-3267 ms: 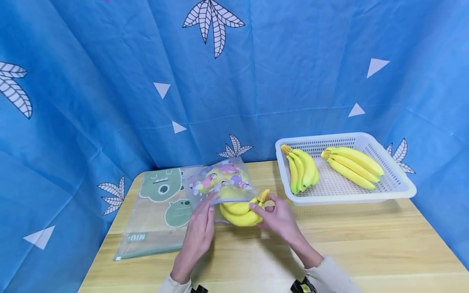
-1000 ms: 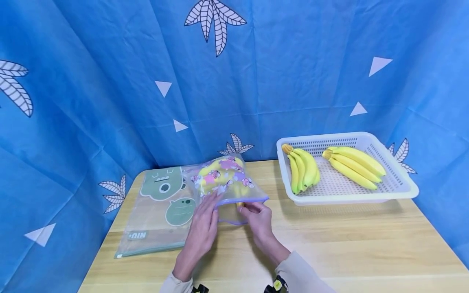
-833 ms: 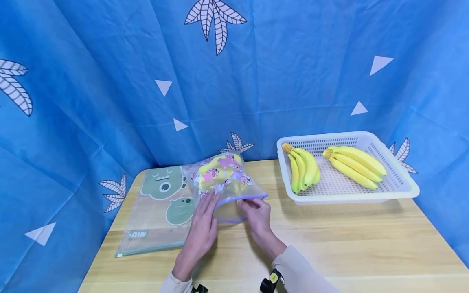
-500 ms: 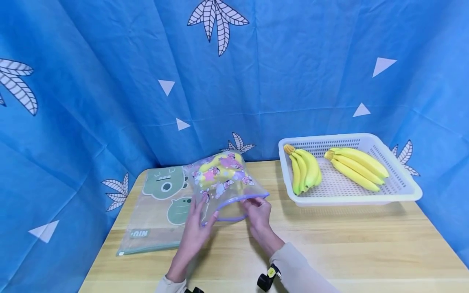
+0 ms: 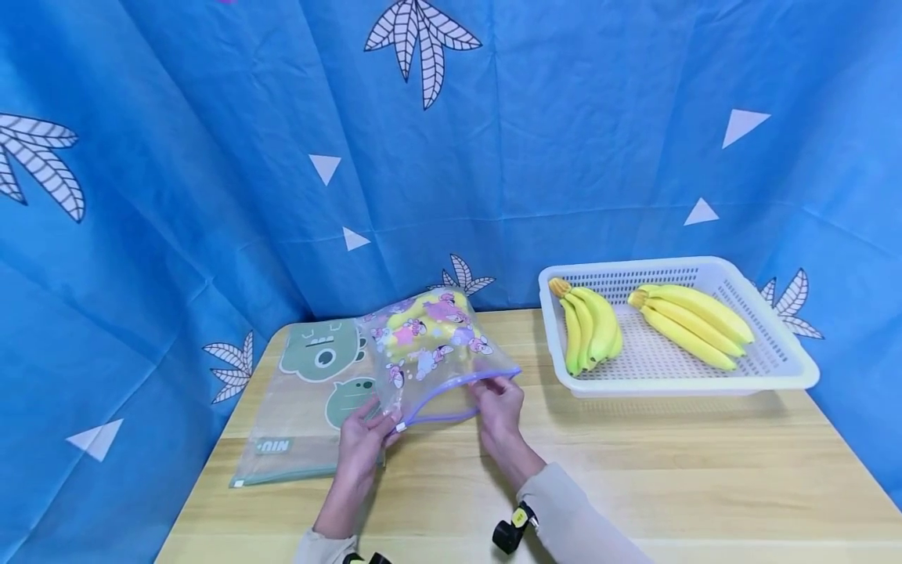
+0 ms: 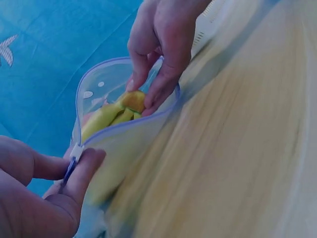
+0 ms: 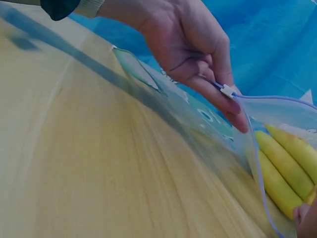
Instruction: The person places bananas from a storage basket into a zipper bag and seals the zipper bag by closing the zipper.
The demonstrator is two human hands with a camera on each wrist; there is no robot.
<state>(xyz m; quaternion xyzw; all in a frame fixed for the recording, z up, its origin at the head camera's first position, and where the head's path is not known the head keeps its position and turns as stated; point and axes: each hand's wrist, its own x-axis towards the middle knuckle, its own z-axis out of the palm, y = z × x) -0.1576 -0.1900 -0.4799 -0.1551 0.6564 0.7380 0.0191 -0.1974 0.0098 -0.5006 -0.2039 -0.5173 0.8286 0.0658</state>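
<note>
A clear zip bag (image 5: 423, 368) with pink and purple prints and a purple rim lies on the table, its mouth facing me. Inside it is a bunch of yellow bananas (image 6: 106, 119), stem end toward the mouth. My left hand (image 5: 362, 442) pinches the bag's left corner by the white slider (image 7: 228, 91). In the left wrist view my right hand (image 5: 499, 407) reaches into the mouth, thumb and fingers around the banana stem. In the head view its fingertips are hidden under the rim.
A green-printed zip bag (image 5: 303, 423) lies flat on the left, partly under the other bag. At the back right stands a white basket (image 5: 676, 384) holding two banana bunches (image 5: 595, 329). A blue curtain (image 5: 423, 172) hangs behind the wooden table (image 5: 634, 486).
The right hand has moved left, carrying the bananas into the bag. My left hand has slid from the top of the mouth to its left corner and now pinches it.
</note>
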